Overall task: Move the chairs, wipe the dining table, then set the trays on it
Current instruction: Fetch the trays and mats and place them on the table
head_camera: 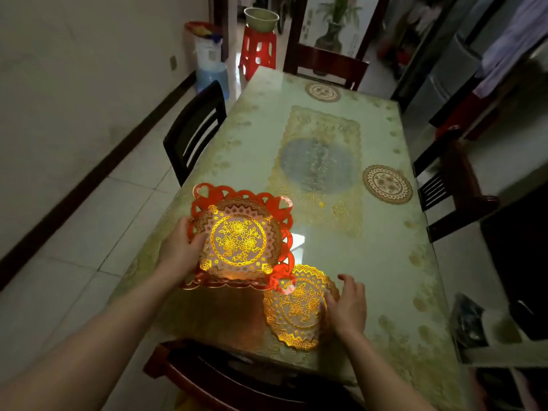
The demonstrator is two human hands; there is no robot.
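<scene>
A red openwork tray [237, 200] with a round gold-patterned mat inside sits on the near left part of the dining table [370, 262]. My left hand [181, 247] grips the tray's left rim. A second round gold mat [296, 307] lies flat on the table just right of the tray's near corner. My right hand [347, 307] rests on that mat's right edge with fingers spread. Dark chairs stand around the table: one on the left [192, 129], one at the far end [326, 63], one on the right [456, 185], one at the near end [222, 378].
Two round lace doilies [387, 183] [322, 91] lie on the table under its clear cover. A red stool [257, 51] bearing a basin [261, 19] and a water dispenser [209, 60] stand beyond the table's far left corner. A side counter [504, 345] runs along the right.
</scene>
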